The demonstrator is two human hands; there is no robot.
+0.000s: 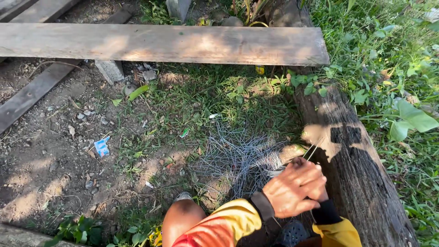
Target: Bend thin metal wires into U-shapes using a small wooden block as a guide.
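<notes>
My left hand [292,188] is closed in a fist around a few thin grey wires [313,150] that stick up and to the right from it. It lies over my right hand [321,195], of which only a sliver above a black cuff shows. Both hands hover at the left edge of a dark weathered log [356,178]. Just left of the hands, a tangled pile of thin wire pieces [238,158] rests on the grass. Both sleeves are yellow with dark cuffs.
My bare knee [183,215] and a dark clog [292,233] are at the bottom. A long wooden plank [160,43] crosses the top, resting on a concrete block [109,71]. A blue wrapper [101,146] lies on bare dirt at left. Leafy weeds [402,91] grow at right.
</notes>
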